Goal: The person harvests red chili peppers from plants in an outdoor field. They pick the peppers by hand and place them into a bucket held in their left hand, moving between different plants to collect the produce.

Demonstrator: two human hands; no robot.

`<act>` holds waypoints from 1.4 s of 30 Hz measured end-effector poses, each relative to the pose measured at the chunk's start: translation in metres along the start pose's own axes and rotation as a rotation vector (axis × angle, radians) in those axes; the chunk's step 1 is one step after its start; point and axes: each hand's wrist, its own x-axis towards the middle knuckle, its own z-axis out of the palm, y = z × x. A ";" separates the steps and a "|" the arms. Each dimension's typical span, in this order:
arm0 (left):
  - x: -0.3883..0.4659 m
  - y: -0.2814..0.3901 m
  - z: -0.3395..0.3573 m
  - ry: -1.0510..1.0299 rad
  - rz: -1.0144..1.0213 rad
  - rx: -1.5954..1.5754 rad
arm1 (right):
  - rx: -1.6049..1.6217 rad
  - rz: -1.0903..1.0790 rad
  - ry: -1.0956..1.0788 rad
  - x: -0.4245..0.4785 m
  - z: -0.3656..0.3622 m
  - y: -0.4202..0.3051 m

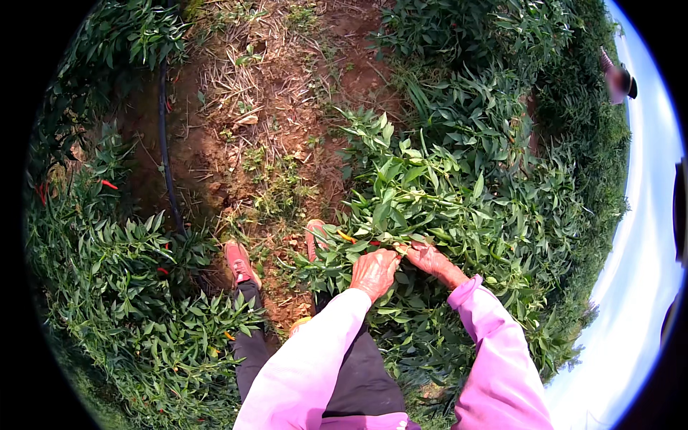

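Both my hands are in among the leaves of a chili pepper plant point(408, 188) to the right of the path. My left hand point(374, 273) has its fingers bent at the stems, beside a red chili point(374, 243). Close against it, my right hand point(430, 260) reaches in from the right, its fingertips among leaves. What the fingertips hold is hidden by foliage and too small to tell. A yellow-orange chili point(346, 237) hangs just up and left of my left hand. Green chilies point(442, 235) show on the same plant.
A straw-strewn soil path point(279, 107) runs between dense pepper rows. Along its left side lies a black irrigation hose point(164, 129). More pepper plants point(123, 258) with red chilies stand left. My reddish shoes point(239, 262) are on the soil. Another person point(618, 80) is far off at upper right.
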 end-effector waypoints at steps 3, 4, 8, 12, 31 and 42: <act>-0.008 0.004 -0.009 -0.006 0.077 -0.244 | -0.479 -0.413 0.041 0.000 -0.002 0.021; -0.010 0.011 -0.012 -0.038 0.139 -0.279 | -0.495 -0.208 -0.144 0.003 -0.012 0.011; -0.026 0.005 -0.012 -0.133 -0.125 -0.625 | -0.142 0.050 -0.156 0.011 -0.007 0.025; -0.029 -0.026 -0.025 0.125 -0.553 -0.980 | 0.005 0.126 -0.046 0.008 -0.016 -0.022; 0.030 -0.020 0.020 0.158 -1.071 -1.779 | -0.375 -0.120 0.081 -0.006 0.003 0.000; 0.024 -0.009 0.029 0.331 -0.851 -1.489 | -0.284 -0.256 0.109 0.005 -0.002 -0.003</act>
